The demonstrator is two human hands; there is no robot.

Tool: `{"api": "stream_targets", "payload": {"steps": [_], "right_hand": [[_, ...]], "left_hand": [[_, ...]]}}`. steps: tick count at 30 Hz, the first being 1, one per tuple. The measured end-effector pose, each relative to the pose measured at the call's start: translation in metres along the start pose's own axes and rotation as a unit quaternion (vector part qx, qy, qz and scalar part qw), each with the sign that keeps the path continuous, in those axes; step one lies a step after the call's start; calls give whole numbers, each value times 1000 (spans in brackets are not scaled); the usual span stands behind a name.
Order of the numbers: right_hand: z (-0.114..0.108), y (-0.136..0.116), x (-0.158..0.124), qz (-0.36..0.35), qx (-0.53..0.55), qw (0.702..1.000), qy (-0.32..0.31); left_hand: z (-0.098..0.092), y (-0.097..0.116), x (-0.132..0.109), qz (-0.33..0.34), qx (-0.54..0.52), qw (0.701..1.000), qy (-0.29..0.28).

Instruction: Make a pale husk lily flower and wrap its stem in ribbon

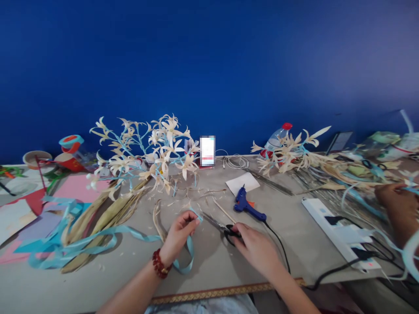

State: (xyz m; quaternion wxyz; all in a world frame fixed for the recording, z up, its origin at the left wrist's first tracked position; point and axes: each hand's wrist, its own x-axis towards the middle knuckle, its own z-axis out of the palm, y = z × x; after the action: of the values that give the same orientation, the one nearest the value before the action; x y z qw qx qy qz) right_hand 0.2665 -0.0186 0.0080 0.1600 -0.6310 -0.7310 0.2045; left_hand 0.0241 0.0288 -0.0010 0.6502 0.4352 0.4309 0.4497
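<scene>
"Position of the ribbon?"

"The ribbon (150, 238) ends at the left hand (178, 231), thumb and fingers pinched together on its tip. It loops beside the wrist and trails left over the husks (108, 218)."

"Right hand?"

"The right hand (255, 242) has its fingers closed on the handles of the scissors (226, 229). Whether they pass through the loops cannot be told. The blades point toward the left hand, a narrow gap off its fingertips."

"Margins?"

"The front edge carries a patterned trim (229, 291); both forearms cross that side. A strip of table (216, 272) separates the hands from it. Beyond the right hand lies the glue gun (242, 203), its cord (281, 244) bounding movement rightward, then the power strip (327, 224), which nearly reaches the front edge."

"Rear?"

"Flowers (168, 150) line the back edge, before the wall (209, 65)."
</scene>
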Motion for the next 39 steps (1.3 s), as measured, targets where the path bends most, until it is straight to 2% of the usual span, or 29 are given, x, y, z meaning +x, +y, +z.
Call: {"api": "stream_targets", "payload": {"steps": [2, 3, 5, 7, 9, 12, 15, 22, 35, 39], "right_hand": [[-3, 2, -1, 39, 150, 987, -36], [-3, 1, -3, 61, 236, 968, -66], [-2, -2, -6, 105, 380, 910, -126], [0, -8, -10, 136, 446, 869, -165], [3, -16, -14, 159, 453, 856, -194], [7, -26, -16, 173, 439, 849, -238], [11, -33, -14, 168, 441, 844, -255], [19, -43, -6, 156, 471, 830, -255], [30, -44, 0, 125, 502, 822, -238], [31, -43, 0, 101, 495, 832, -227]], "left_hand": [[-1, 1, 0, 4, -2, 1000, 3], [-1, 1, 0, 5, -6, 1000, 5], [-2, 2, 0, 2, -18, 1000, 12], [-2, 2, 0, -1, -29, 999, 15], [-1, 2, -1, -3, -33, 999, 11], [0, 2, -2, -3, -31, 1000, 3], [1, 4, -3, -6, -21, 1000, -5], [1, 5, -2, -31, 18, 998, -51], [0, 3, -1, -57, 3, 996, -73], [-1, 2, 0, -53, 4, 996, -70]]}}
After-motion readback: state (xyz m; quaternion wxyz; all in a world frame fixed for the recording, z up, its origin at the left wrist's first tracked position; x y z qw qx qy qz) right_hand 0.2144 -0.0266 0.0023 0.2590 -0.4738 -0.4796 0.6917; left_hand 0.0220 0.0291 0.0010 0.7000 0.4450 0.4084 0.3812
